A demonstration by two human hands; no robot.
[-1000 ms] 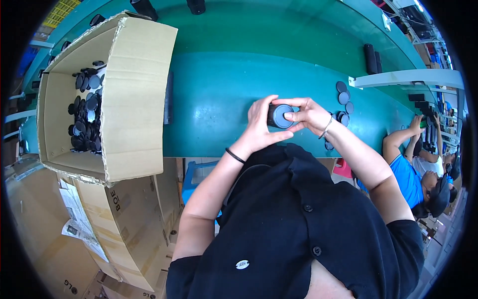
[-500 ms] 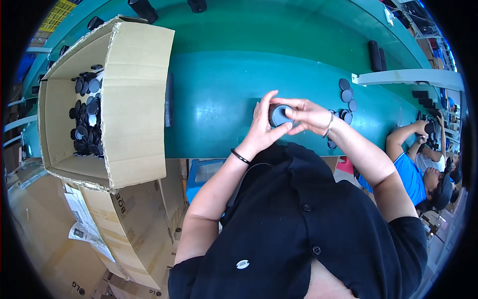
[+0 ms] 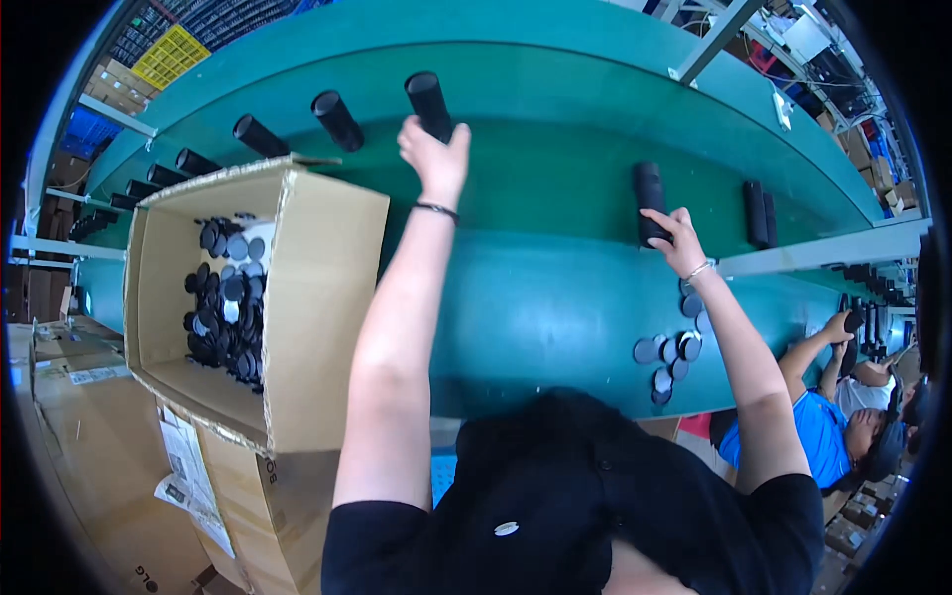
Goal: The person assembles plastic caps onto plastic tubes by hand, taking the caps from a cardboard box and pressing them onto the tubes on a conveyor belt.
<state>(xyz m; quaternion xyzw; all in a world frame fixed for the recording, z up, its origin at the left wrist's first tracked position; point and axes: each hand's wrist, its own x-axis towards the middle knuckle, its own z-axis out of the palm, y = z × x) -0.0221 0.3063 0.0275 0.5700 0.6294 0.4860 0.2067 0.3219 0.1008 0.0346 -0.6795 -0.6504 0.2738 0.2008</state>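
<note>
My left hand [image 3: 433, 159] reaches far over the green surface, its fingers and thumb around the lower end of a black cylinder [image 3: 427, 99]. Off to the right, another black cylinder [image 3: 648, 188] is gripped near its lower end by my right hand [image 3: 677, 241]. Below that hand, beside my right forearm, lie several round black caps [image 3: 666, 349], some overlapping. A row of black cylinders [image 3: 337, 120] stretches to the left of the one in my left hand.
An open cardboard box [image 3: 332, 307] with several loose dark discs [image 3: 228, 307] stands at the left. Two more black cylinders [image 3: 761, 213] stand at the right near a metal bar [image 3: 823, 248]. Farther right, a person in a blue shirt [image 3: 815, 436] works at the same line.
My hands were together at a dark round-ended piece before my chest. They have moved apart and outward, each now on a black cylinder. The view has shifted to show more of the far side.
</note>
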